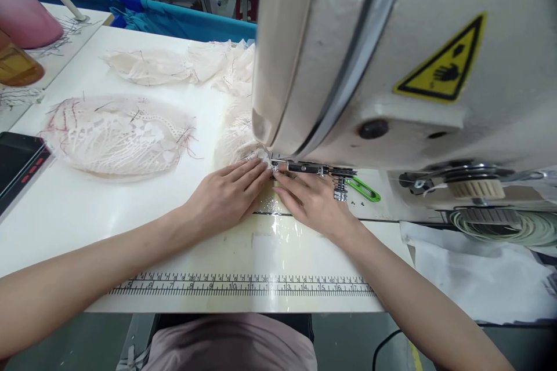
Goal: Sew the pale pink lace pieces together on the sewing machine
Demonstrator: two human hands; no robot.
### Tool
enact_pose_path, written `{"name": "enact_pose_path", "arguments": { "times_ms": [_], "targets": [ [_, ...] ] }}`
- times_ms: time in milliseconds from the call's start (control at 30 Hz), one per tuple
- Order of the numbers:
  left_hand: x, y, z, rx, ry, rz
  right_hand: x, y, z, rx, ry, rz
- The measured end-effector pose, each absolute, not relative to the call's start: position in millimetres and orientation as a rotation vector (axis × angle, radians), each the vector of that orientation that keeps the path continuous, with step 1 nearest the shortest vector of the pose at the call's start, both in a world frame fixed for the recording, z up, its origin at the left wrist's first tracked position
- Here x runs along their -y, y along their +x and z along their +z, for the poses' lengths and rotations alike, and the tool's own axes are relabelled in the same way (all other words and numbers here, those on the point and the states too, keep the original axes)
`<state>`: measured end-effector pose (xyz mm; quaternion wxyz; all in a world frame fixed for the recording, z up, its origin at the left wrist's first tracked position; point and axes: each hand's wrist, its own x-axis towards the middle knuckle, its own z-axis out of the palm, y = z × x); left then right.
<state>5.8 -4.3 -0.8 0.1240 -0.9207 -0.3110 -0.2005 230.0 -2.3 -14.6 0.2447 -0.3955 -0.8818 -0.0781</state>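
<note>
My left hand [228,192] lies flat with its fingers stretched out, the fingertips on a pale lace piece [241,138] beside the presser foot of a sewing machine [313,58]. On the other side of the foot, my right hand [314,200] rests on the machine bed, its fingers extended and its thumb apart. Its fingertips reach the lace's edge and are partly hidden behind the machine's metal parts. The machine head covers part of the lace. Another oval lace piece [126,139] with loose reddish threads lies to the left.
Crumpled pale fabric [174,64] lies at the back. Green thread snips [363,189] sit right of my right hand. A black device [20,165] lies at the left edge, near a pink thread cone [26,8]. A printed ruler [243,285] runs along the table's front.
</note>
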Motion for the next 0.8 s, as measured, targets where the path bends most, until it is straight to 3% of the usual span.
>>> {"name": "enact_pose_path", "arguments": {
  "times_ms": [567, 800],
  "targets": [
    [1.5, 8.4, -1.3, 1.003, -2.64, -0.615, 7.2, 225.2, -9.1, 2.422, -1.158, -0.356],
    [2.3, 10.2, -2.6, 1.057, -2.659, -0.564, 0.6, 234.2, -5.3, 2.354, -1.118, -0.258]
  ]
}}
